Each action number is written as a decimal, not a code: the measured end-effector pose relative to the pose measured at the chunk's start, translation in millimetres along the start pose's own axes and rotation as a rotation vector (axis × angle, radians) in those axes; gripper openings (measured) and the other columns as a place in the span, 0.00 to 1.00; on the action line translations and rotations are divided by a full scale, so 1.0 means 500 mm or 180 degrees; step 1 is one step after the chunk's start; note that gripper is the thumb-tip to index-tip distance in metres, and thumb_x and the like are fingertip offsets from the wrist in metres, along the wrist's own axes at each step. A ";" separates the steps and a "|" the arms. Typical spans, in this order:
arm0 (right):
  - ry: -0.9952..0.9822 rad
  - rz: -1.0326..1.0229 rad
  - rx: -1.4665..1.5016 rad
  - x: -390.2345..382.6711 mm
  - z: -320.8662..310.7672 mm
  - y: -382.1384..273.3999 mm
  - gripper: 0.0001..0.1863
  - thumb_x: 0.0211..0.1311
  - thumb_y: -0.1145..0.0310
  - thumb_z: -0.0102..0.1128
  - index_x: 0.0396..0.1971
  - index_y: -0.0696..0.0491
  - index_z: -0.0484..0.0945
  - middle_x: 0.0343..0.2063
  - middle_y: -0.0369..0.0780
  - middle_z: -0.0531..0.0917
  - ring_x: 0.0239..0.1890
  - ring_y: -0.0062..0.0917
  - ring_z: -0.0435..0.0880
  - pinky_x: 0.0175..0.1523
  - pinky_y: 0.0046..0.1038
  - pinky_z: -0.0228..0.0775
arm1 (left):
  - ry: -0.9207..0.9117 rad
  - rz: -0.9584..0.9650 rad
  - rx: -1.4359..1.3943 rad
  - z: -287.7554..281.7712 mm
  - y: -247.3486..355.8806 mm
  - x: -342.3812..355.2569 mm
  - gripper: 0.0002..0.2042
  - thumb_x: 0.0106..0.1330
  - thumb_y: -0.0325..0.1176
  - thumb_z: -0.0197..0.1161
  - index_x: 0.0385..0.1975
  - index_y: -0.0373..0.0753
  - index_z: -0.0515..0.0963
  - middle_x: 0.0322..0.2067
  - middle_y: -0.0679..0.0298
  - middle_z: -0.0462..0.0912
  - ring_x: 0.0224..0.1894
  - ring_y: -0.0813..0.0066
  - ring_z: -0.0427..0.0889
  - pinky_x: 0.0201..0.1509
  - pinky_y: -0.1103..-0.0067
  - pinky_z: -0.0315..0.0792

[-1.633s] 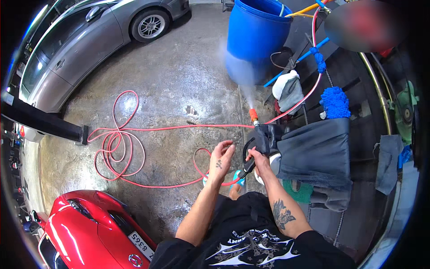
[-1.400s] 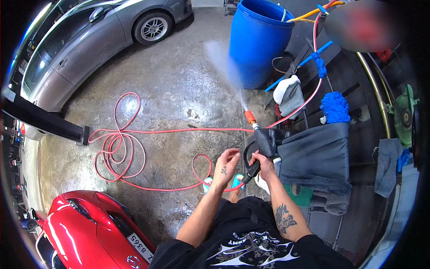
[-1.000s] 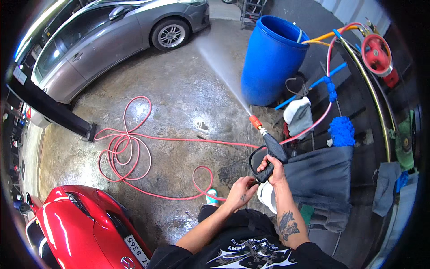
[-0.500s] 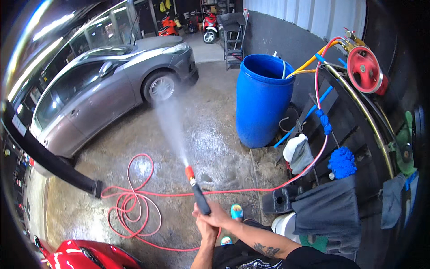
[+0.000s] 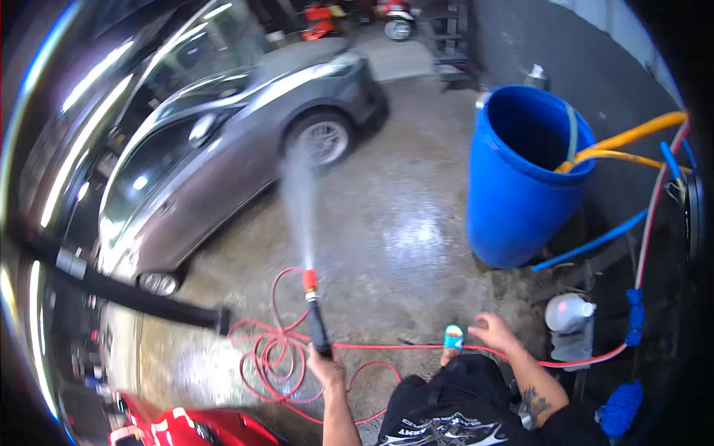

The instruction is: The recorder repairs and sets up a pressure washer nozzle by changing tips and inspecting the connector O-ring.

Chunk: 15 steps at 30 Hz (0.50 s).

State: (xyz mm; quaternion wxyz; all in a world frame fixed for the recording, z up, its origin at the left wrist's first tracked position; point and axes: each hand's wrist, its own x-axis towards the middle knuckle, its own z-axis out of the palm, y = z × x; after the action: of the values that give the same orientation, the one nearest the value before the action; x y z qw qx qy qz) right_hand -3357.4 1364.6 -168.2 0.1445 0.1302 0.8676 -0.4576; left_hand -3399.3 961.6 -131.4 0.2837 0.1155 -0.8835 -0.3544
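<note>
Left hand (image 5: 327, 368) closed round the grip of the spray gun (image 5: 318, 327); finger on trigger not visible. Gun points straight ahead of that hand, orange nozzle (image 5: 310, 280) foremost, a white plume of water (image 5: 301, 208) fanning out toward the gray car (image 5: 238, 156) and its front wheel (image 5: 329, 140). Cannot tell if it strikes.

Right hand (image 5: 497, 332) empty, fingers loosely curled, above the red hose (image 5: 416, 346); contact unclear. Blue drum (image 5: 520, 201) ahead of it, white jug (image 5: 567, 312) to its right.

Step in hand, by my reading: one-handed spraying. Next move calls for a firm left grip, wrist steering the nozzle, loose hose coils beside that hand running free.
</note>
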 end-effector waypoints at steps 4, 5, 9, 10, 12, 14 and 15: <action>0.0512 -0.0057 0.0196 0.165 -0.118 -0.031 0.27 0.50 0.55 0.68 0.46 0.59 0.77 0.43 0.48 0.81 0.43 0.32 0.82 0.47 0.32 0.74 | 0.0264 0.0035 -0.0865 0.067 -0.051 0.113 0.08 0.58 0.27 0.60 0.33 0.28 0.75 0.23 0.62 0.77 0.24 0.76 0.71 0.27 0.75 0.67; 0.0639 0.0012 0.0395 0.202 -0.138 -0.038 0.26 0.51 0.56 0.68 0.46 0.59 0.77 0.43 0.47 0.81 0.42 0.32 0.83 0.47 0.32 0.75 | -0.0014 -0.0400 -0.0518 0.087 0.026 0.152 0.08 0.61 0.24 0.59 0.37 0.27 0.76 0.27 0.59 0.79 0.29 0.76 0.74 0.33 0.76 0.70; 0.0316 0.0043 0.0878 0.348 -0.186 -0.134 0.27 0.53 0.56 0.68 0.48 0.59 0.75 0.42 0.46 0.81 0.39 0.29 0.83 0.43 0.30 0.76 | 0.0184 -0.0486 -0.0071 0.204 0.070 0.293 0.13 0.60 0.24 0.62 0.43 0.25 0.75 0.36 0.57 0.81 0.36 0.73 0.75 0.44 0.77 0.70; 0.0125 -0.0041 0.0806 0.390 -0.183 -0.153 0.27 0.54 0.56 0.67 0.48 0.59 0.75 0.42 0.46 0.81 0.40 0.28 0.83 0.44 0.30 0.75 | 0.0214 -0.0511 -0.0052 0.240 0.031 0.328 0.13 0.60 0.24 0.61 0.43 0.25 0.75 0.36 0.56 0.81 0.36 0.72 0.75 0.44 0.76 0.70; -0.0293 -0.0195 0.0629 0.483 -0.169 -0.177 0.28 0.54 0.55 0.66 0.49 0.58 0.74 0.41 0.46 0.81 0.41 0.28 0.83 0.45 0.29 0.74 | 0.0213 -0.0453 -0.0123 0.310 -0.035 0.403 0.13 0.61 0.26 0.61 0.42 0.25 0.74 0.35 0.55 0.81 0.35 0.71 0.76 0.44 0.75 0.70; -0.0628 -0.0203 0.0391 0.585 -0.173 -0.202 0.28 0.55 0.53 0.65 0.50 0.58 0.74 0.42 0.46 0.82 0.44 0.31 0.82 0.49 0.31 0.73 | 0.0317 -0.0389 0.0533 0.374 0.188 0.495 0.20 0.62 0.45 0.60 0.24 0.29 0.78 0.20 0.51 0.79 0.24 0.57 0.78 0.33 0.67 0.72; -0.0638 -0.0156 0.0419 0.631 -0.170 -0.228 0.28 0.55 0.53 0.65 0.50 0.58 0.74 0.42 0.46 0.82 0.44 0.31 0.82 0.49 0.31 0.73 | 0.0348 -0.0449 0.0563 0.403 0.173 0.545 0.21 0.62 0.47 0.60 0.23 0.30 0.78 0.21 0.49 0.79 0.25 0.55 0.78 0.34 0.65 0.72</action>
State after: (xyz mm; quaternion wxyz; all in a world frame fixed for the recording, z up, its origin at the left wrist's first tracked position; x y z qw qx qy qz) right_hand -3700.9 1402.2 -152.7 0.2104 0.0718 0.8198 -0.5277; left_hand -3738.3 1026.4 -75.9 0.2946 0.2211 -0.8842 -0.2873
